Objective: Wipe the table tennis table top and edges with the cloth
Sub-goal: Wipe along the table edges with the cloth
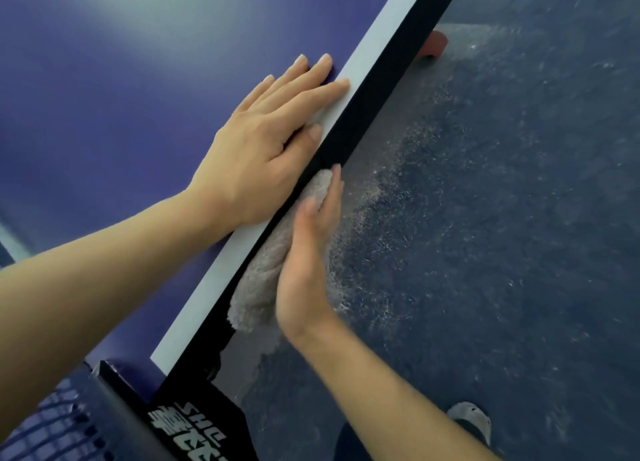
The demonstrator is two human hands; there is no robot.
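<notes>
The blue table tennis table (104,114) fills the upper left, with a white line along its side and a black edge (363,114) running diagonally. My left hand (263,142) lies flat on the top by the white line, fingers straight. A fluffy grey-beige cloth (266,270) is pressed against the black side edge by my right hand (308,253), whose straight fingers lie along the cloth.
The net post clamp (187,422) with white lettering and the net (52,426) are at the bottom left. Dark speckled floor (502,218) lies to the right. A red table wheel (434,43) shows under the edge. A grey shoe (472,419) is at the bottom.
</notes>
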